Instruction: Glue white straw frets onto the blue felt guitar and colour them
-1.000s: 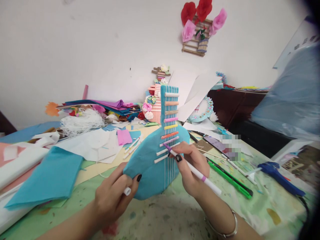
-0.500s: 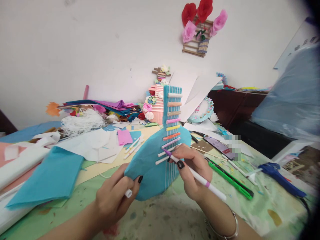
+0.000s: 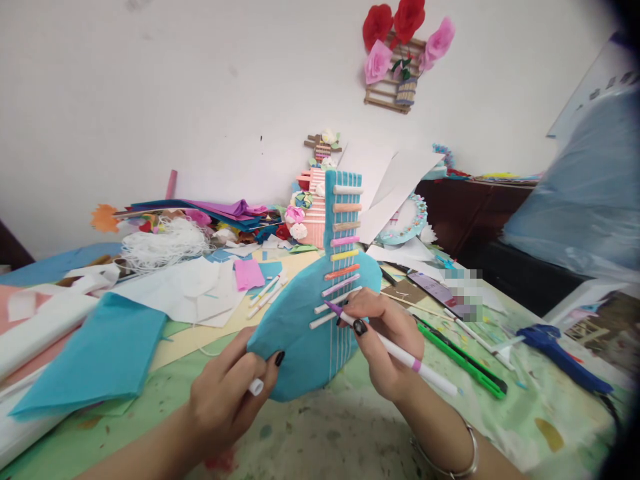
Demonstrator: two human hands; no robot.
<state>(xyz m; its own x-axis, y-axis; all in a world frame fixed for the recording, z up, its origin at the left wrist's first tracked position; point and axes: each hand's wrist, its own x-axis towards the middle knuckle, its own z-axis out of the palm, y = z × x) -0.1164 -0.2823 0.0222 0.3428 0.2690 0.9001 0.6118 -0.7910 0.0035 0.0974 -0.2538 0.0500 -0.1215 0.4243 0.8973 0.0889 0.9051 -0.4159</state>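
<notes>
A blue paper-covered model lute [image 3: 295,333] stands upright before me, with white strings down its front and several coloured stick frets across them. My left hand [image 3: 235,380] grips its lower left edge, thumb on the front, and a white cylindrical piece like a marker cap [image 3: 256,387] pokes out between its fingers. In my right hand [image 3: 385,333] a white felt-tip marker [image 3: 400,355] with a purple tip is pinched. That tip lies at the left end of the frets, by a purple fret [image 3: 340,285] and the uncoloured white fret [image 3: 330,305] below it.
On the right lie a green utility knife [image 3: 463,360], a blue glue gun [image 3: 560,357] and a phone [image 3: 435,293]. Blue tissue paper [image 3: 95,360], white paper scraps [image 3: 175,287] and a heap of white string [image 3: 160,243] cover the left. Paper-flower crafts [image 3: 313,213] stand behind.
The marker's tip has shifted slightly down, from the purple fret's end toward the white fret below. The model lute has drifted a touch left; both hands keep their hold.
</notes>
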